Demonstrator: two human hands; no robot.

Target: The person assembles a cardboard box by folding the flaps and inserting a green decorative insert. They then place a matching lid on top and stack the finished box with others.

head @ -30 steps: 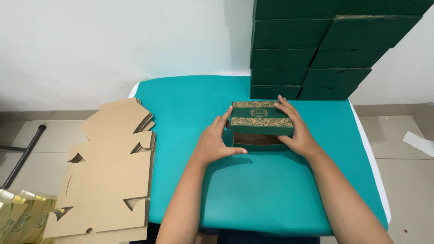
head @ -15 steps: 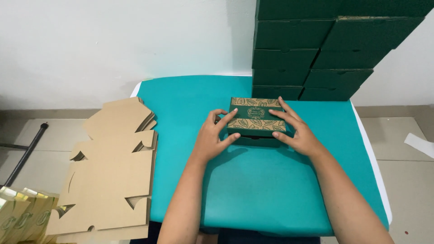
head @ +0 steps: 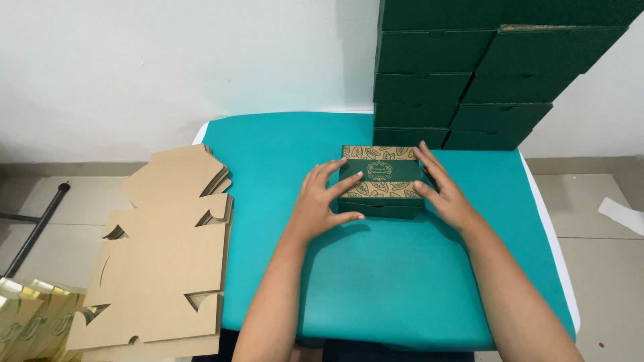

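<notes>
From the head camera, a small green box (head: pixel 381 181) with a leaf-patterned lid sits closed near the far edge of the teal table (head: pixel 376 288) — folded up, by the look of it. The left hand (head: pixel 320 203) and right hand (head: pixel 448 190) press flat, fingers spread, against its two sides; a stack of flat cardboard blanks (head: pixel 164 255) off the table's left edge looks yet unfolded, while finished dark green boxes (head: pixel 463 74) are piled at the far right corner.

**One head-worn view, looking down and forward**

A single camera sits on the person's head, tilted down over a teal-covered table (head: pixel 402 295) towards a white wall (head: pixel 168 67). It is close enough that both forearms enter from the bottom edge. No second view shares the scene.
</notes>
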